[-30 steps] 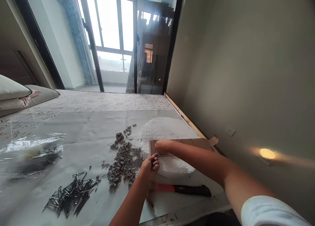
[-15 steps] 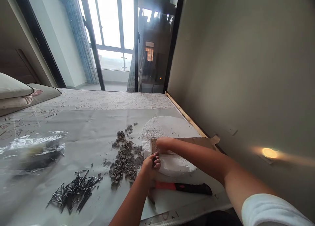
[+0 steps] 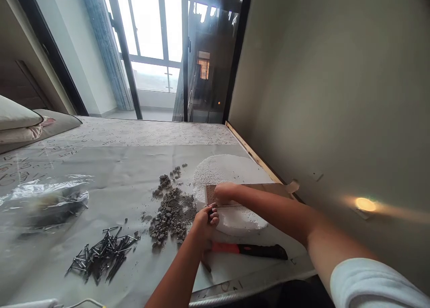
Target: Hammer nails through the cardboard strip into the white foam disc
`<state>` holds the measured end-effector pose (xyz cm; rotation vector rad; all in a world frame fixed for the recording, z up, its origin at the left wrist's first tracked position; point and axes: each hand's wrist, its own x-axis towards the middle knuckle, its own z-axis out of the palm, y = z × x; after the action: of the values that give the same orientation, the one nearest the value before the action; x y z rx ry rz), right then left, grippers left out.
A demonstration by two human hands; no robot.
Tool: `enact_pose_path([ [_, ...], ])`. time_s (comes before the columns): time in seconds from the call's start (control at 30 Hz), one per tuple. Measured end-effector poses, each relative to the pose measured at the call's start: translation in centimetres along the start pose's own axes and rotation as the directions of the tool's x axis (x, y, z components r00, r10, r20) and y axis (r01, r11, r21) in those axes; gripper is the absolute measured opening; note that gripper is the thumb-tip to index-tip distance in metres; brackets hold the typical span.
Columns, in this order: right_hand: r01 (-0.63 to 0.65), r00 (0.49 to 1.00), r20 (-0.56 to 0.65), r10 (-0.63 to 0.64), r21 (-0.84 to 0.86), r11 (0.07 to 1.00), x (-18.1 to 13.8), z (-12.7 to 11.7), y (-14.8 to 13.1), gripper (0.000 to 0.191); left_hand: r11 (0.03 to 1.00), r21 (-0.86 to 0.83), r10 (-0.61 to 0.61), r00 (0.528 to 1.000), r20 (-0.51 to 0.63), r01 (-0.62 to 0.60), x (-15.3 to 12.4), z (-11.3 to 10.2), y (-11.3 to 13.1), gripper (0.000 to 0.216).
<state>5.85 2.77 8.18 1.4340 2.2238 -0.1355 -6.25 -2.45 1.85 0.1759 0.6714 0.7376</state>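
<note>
My right hand (image 3: 225,193) is closed, knuckles up, over the left end of a brown board (image 3: 265,190) dotted with small holes. Whatever its fingertips pinch is hidden beneath it. Just below, at the board's near left corner, my left hand (image 3: 207,216) has its fingers curled round something small and dark that I cannot make out. Under the board lies a rounded white foam slab (image 3: 215,171). A hammer (image 3: 255,250) with a red and black handle rests nearer me, its head partly behind my left forearm. Loose nails (image 3: 101,256) form a heap to the left.
Grey gravel and grit (image 3: 169,216) are spread left of the foam. A clear plastic bag (image 3: 50,205) with dark contents lies far left. A wooden edge strip (image 3: 255,156) runs along the wall at right. At the bottom left are a white object (image 3: 32,304) and a cable.
The view has tipped slightly downward, bringing the white object and cable in at the bottom left. Both hands keep their places at the board, with barely any shift.
</note>
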Motion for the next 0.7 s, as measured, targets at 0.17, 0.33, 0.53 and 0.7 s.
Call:
enact_pose_path([
  [0.17,0.095,0.994,-0.057,-0.098,-0.054,0.994,-0.4,-0.6,0.8,0.029,0.999,-0.041,-0.022,1.0,0.004,0.022,0.4,-0.3,0.0,0.01],
  [0.33,0.172,0.974,-0.139,-0.181,-0.077,0.982,-1.4,-0.8,1.7,0.027,0.999,-0.036,-0.029,1.0,-0.01,0.028,0.6,-0.3,0.0,0.011],
  [0.53,0.151,0.954,-0.26,-0.147,-0.008,0.989,-2.4,-1.9,2.1,0.031,1.0,-0.018,-0.01,0.999,-0.031,0.01,0.5,-0.3,-0.1,0.013],
  [0.7,0.254,0.959,-0.153,-0.238,0.098,0.962,-3.0,-3.5,1.0,0.028,1.0,-0.009,0.003,0.998,-0.067,-0.003,0.5,-0.1,-0.1,0.013],
])
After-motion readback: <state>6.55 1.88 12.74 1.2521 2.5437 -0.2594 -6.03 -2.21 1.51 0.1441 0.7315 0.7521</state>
